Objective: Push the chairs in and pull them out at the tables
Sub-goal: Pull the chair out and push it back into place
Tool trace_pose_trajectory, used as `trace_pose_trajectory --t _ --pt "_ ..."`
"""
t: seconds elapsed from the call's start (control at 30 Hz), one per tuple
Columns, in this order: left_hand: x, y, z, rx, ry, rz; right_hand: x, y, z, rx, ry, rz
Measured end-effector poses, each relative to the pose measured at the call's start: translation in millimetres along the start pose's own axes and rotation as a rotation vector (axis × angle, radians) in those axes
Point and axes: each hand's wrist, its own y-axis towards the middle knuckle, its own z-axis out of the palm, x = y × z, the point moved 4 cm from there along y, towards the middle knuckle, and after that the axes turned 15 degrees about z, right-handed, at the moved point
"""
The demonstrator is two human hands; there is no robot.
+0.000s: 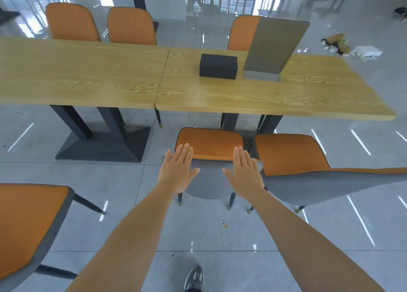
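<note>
An orange chair with a grey back [209, 143] stands partly under the front edge of the right wooden table [253, 98]. My left hand [177, 169] lies flat and open against the left part of its backrest. On the right part of that backrest my right hand [244, 170] is spread flat too. Neither hand grips anything. A second orange chair [293, 157] stands right beside it on the right, pulled out from the table.
A left wooden table [77, 71] adjoins the right one. Another orange chair [28, 225] is near my lower left. Three orange chairs stand behind the tables. A black box [218, 66] and a grey stand [273, 49] sit on the right table. Litter [350, 47] lies on the floor far right.
</note>
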Motion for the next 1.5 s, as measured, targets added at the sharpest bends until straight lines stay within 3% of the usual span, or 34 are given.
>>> trace_pose_trajectory --t 0.47,0.7,0.97,1.27,1.5 --pt "-36 -176 -14 -0.093 0.032 -0.217 39 -148 1 -0.053 0.001 -0.209" --pt "-18 -265 -28 -0.139 0.058 -0.310 86 -218 -3 -0.072 0.004 -0.325" --pt "54 -389 -36 -0.220 0.107 -0.401 191 -294 5 -0.153 0.007 -0.426" --pt "174 -560 -12 -0.193 0.113 -0.463 357 -399 45 -0.169 0.052 -0.485" --pt "259 -642 19 -0.182 0.054 -0.538 470 -446 85 -0.140 0.039 -0.571"
